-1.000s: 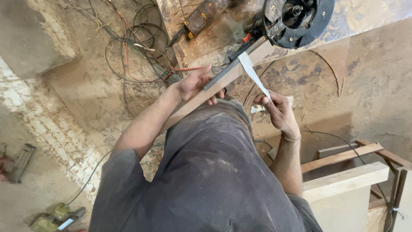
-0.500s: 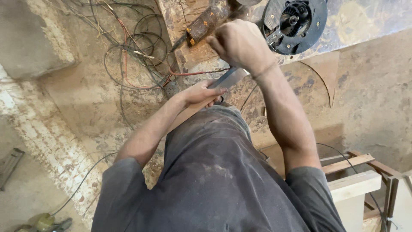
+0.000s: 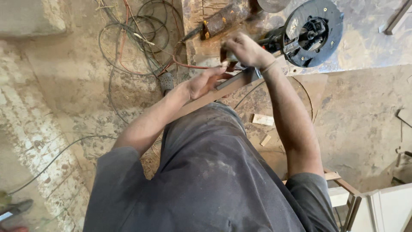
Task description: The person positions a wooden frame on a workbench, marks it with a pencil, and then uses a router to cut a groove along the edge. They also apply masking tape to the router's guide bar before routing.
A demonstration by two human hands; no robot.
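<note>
My left hand (image 3: 205, 82) grips a long narrow wooden strip (image 3: 234, 83) that runs from my waist up toward the bench edge. My right hand (image 3: 243, 49) hovers over the strip's far end, fingers curled and motion-blurred. A small pale piece (image 3: 226, 61) shows at its fingertips, just above my left hand. What the piece is cannot be made out. The two hands are almost touching.
A black round power tool (image 3: 313, 31) lies on the plywood bench (image 3: 369, 43) right of my hands, a brown-and-yellow tool (image 3: 223, 19) behind them. Tangled cables (image 3: 137, 41) cover the dusty floor at left. Wood scraps (image 3: 262, 120) lie below; a white cabinet (image 3: 386, 206) stands bottom right.
My right hand rose from beside my hip, where it held a white strip, passed high over the bench, and has come down onto the far end of the wooden strip. The left hand kept its grip.
</note>
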